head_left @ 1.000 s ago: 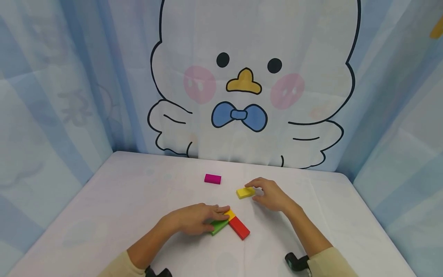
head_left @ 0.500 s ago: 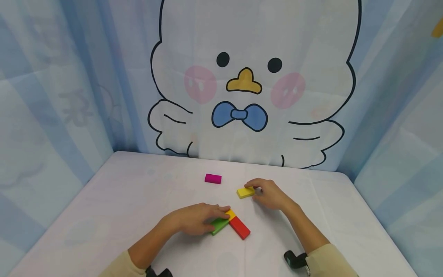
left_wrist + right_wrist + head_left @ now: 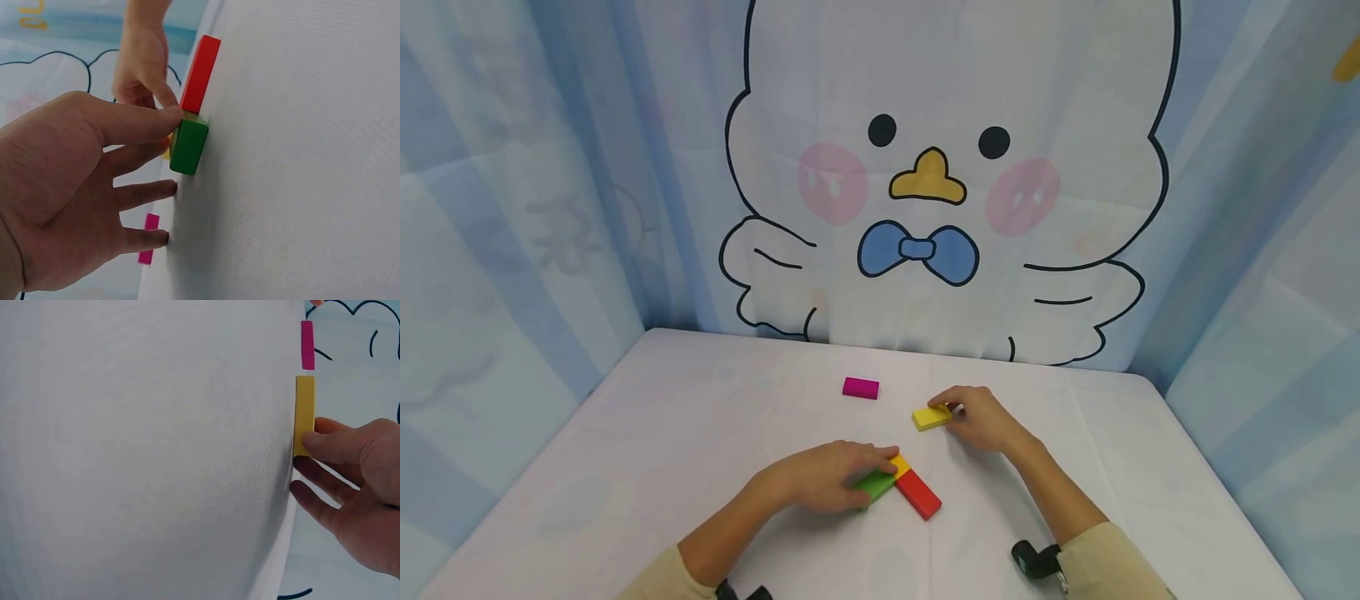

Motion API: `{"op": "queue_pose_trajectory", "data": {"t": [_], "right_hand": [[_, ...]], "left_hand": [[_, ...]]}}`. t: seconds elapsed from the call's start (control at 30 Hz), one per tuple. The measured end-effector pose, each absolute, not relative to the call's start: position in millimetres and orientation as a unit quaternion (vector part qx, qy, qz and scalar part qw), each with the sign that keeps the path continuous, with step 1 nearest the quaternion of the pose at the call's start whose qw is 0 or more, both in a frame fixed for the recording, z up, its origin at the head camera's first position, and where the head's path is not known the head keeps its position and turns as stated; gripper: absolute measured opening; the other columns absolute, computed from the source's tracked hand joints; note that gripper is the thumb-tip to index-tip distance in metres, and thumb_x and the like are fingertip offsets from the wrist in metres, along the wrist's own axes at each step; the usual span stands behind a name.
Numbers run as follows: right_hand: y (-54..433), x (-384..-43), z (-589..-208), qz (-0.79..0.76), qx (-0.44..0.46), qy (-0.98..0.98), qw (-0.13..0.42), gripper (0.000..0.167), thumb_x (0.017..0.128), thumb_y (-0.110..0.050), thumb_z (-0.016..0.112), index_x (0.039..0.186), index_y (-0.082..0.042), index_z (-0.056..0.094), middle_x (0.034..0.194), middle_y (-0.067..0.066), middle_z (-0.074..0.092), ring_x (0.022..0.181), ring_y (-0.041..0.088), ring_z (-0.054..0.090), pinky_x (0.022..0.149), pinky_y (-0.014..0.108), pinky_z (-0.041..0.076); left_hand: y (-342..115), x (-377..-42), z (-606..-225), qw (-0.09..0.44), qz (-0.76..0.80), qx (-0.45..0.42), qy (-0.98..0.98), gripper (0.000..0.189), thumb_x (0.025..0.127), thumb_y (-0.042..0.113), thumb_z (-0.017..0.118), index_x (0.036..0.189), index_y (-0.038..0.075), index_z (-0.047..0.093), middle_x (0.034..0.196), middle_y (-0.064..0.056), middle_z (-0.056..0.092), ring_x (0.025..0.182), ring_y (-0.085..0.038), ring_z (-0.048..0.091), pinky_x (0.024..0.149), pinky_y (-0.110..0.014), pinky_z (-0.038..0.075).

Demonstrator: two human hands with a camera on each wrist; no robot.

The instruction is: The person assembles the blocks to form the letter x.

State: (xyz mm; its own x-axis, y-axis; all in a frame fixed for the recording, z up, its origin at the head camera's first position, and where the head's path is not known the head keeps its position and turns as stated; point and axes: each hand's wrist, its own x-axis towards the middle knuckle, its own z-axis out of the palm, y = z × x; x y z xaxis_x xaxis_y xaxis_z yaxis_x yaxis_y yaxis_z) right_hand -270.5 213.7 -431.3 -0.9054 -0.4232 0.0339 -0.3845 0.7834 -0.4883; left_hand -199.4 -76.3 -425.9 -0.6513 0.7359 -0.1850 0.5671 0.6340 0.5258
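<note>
Thumb and index finger of my left hand (image 3: 826, 475) are on either side of a green block (image 3: 189, 147) lying on the table, pinching it. In the head view the index fingertip reaches a small orange block (image 3: 900, 467), which touches a red block (image 3: 919, 495); the green and red blocks slant away from it in a V. Farther back, my right hand (image 3: 987, 420) pinches the right end of a yellow block (image 3: 929, 418). The right wrist view shows the thumb against that block (image 3: 304, 406), its other fingers spread near the tablecloth.
A magenta block (image 3: 861, 388) lies toward the back of the table (image 3: 760, 392), left of the yellow one. Behind stands a curtain (image 3: 925, 308) printed with a cartoon bird. Curtains also hang along both sides.
My right thumb has closed onto the end of the yellow block, the right forearm shifting slightly left. My left thumb has moved slightly over the green block's near side. The blocks have stayed put.
</note>
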Motion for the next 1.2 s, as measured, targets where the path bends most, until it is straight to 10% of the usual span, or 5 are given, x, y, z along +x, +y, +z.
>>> {"op": "queue_pose_trajectory", "data": {"t": [1.2], "right_hand": [[209.9,-274.0,-431.5,-0.257,-0.203,0.944,0.029,0.033,0.09,0.009,0.072,0.118,-0.008,0.078,0.116,0.005,0.074,0.106,0.022,0.066,0.097,0.04,0.06]], "left_hand": [[-73.9,-198.1,-427.9,0.18,0.179,0.374,0.892,0.056,0.099,0.024,0.07,0.152,0.033,0.054,0.164,0.015,0.042,0.151,-0.023,0.044,0.122,-0.046,0.04]]}}
